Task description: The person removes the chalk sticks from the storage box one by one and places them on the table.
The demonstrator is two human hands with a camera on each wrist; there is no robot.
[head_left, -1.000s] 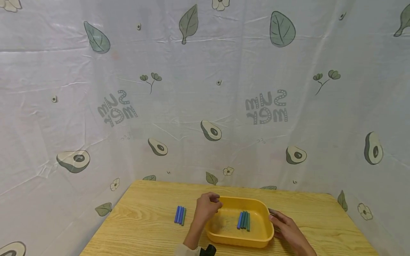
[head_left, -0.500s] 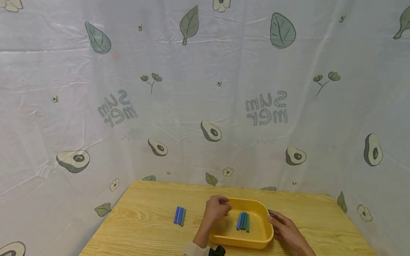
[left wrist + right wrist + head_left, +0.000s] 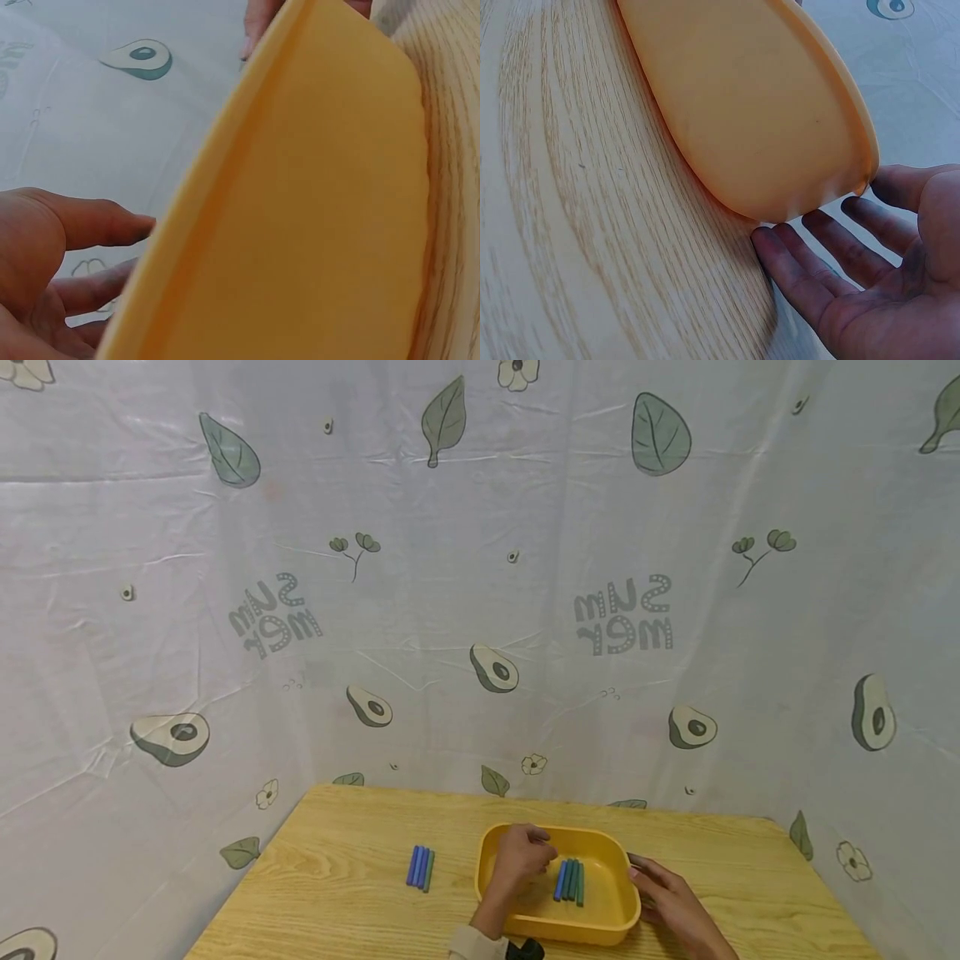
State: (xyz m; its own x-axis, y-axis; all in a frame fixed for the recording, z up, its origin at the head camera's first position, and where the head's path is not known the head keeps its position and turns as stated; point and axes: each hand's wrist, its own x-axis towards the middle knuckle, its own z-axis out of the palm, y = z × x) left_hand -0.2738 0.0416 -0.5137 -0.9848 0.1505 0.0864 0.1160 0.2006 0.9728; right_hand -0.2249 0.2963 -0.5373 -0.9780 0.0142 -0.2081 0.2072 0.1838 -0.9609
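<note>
A yellow plastic tray (image 3: 611, 885) sits on the table. Several chalk sticks (image 3: 569, 881), blue and dark green, lie side by side in it. My left hand (image 3: 521, 858) reaches over the tray's left part, fingertips close to the blue stick. In the left wrist view, thumb and fingers stand apart with nothing visible between them, some fingertips hidden behind the tray wall (image 3: 315, 187). My right hand (image 3: 675, 897) holds the tray's right side. In the right wrist view its thumb (image 3: 904, 184) is at the rim and the fingers lie along the outer wall.
To the left of the tray, several more blue and green chalk sticks (image 3: 420, 868) lie in a row on the wooden table (image 3: 330, 852). A pale curtain (image 3: 450, 735) printed with avocados and leaves hangs behind and beside the table.
My left hand has moved to the right, from the tray's left rim to over its inside beside the chalk sticks. The right hand stays on the tray's side.
</note>
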